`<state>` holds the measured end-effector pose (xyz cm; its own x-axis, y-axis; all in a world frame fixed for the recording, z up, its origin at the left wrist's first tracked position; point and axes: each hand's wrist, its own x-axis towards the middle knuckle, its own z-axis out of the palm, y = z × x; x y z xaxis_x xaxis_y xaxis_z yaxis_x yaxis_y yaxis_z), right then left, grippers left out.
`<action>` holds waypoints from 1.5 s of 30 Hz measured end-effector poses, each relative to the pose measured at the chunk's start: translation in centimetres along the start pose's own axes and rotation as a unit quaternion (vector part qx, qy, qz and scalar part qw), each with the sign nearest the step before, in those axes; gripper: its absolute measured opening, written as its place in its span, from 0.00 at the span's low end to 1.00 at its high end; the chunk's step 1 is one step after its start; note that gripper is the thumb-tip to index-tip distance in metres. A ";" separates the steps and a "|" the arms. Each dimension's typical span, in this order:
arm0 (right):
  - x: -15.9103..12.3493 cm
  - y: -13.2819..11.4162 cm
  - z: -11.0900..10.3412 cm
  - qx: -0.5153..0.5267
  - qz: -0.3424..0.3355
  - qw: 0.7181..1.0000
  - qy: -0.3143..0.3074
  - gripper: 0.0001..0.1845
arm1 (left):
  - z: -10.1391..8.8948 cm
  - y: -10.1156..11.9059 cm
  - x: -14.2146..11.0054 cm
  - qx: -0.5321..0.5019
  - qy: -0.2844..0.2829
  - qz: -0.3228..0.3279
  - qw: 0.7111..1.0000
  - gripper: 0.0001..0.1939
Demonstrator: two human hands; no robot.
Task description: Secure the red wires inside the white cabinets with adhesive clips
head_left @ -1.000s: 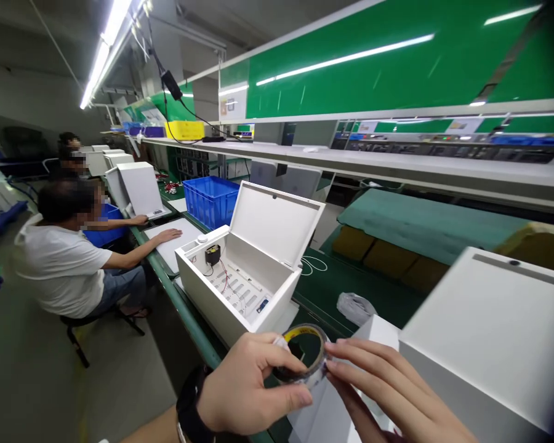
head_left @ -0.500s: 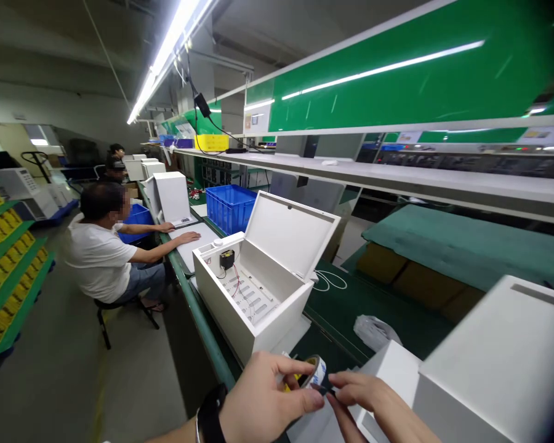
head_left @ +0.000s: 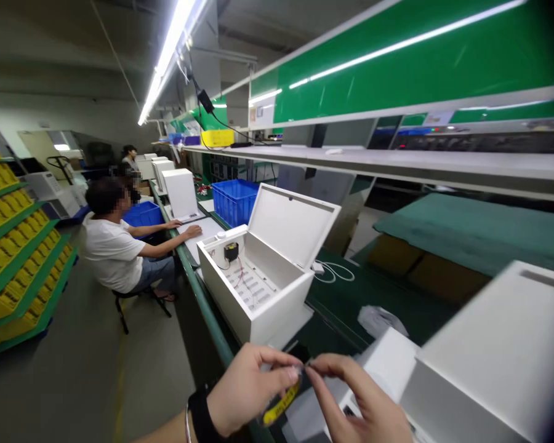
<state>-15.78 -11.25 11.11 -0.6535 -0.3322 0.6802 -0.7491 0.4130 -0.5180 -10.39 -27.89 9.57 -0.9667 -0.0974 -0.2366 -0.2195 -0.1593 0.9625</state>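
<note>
Yellow lettered lining marked the inside of the tape roll (head_left: 281,407), which in the head view hung just below the fingertips of the left hand (head_left: 253,391), tilted, its visible band running from lower left to upper right. That hand gripped the roll between thumb and fingers and was the nearer of the two. The right hand (head_left: 362,397) lay to the roll's right, thumb and forefinger drawn together, their tips almost meeting the left ones above the roll; whether they pinched the tape's end could not be told through the blur.

Beyond the hands, an open white box (head_left: 277,323) stood along the front edge of the green bench (head_left: 351,295), lid raised at its back side. Inside were a black component (head_left: 231,251), thin red wires (head_left: 241,275) and a slotted floor. Farther along the bench stood a blue crate (head_left: 234,202), contents hidden. Toward the bench's right end, a crumpled plastic bag (head_left: 382,320) lay just behind a second white box (head_left: 471,381).
</note>
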 end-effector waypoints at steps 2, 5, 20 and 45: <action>0.1 -0.7 -0.5 0.003 0.011 1.000 0.009 0.08 | -0.1 0.6 0.0 0.006 -0.011 -0.005 1.000 0.29; 0.4 -1.7 -1.0 0.000 0.024 1.000 0.010 0.06 | -0.4 1.3 0.2 0.008 -0.037 0.008 0.999 0.25; 7.1 0.1 2.5 -0.136 -0.055 0.989 -0.011 0.11 | -6.7 4.9 8.8 0.183 -0.093 0.104 0.973 0.11; 19.0 4.6 18.9 -0.312 -0.177 0.901 -0.243 0.14 | -17.1 6.1 23.4 0.342 -0.101 0.187 0.915 0.07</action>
<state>-33.72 -31.67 11.85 -0.4705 -0.8062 0.3587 -0.8117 0.5549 0.1825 -32.10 -47.98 7.64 -0.9805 0.1750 0.0891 0.1673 0.5075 0.8452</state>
